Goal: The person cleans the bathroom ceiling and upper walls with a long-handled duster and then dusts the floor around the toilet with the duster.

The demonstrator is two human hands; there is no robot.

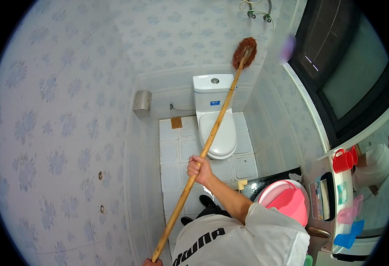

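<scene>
A long-handled brush (217,124) with a pale wooden pole slants across the head view, from the bottom left up to the right. Its bushy reddish-brown head (238,56) is raised in front of the back wall, near the corner; whether it touches the wall I cannot tell. My right hand (199,170) is wrapped round the middle of the pole. Low at the frame's bottom edge, my left hand (153,262) grips the pole near its lower end, mostly cut off by the frame. Behind the pole stands a white toilet (218,128) with its lid down.
A metal paper holder (142,103) is fixed to the left wall. To my right are pink basins (290,204), a shelf with red cups (343,160) and blue cups (349,235), and a mirror. A dark-framed window (340,75) fills the upper right; hoses (260,9) hang above.
</scene>
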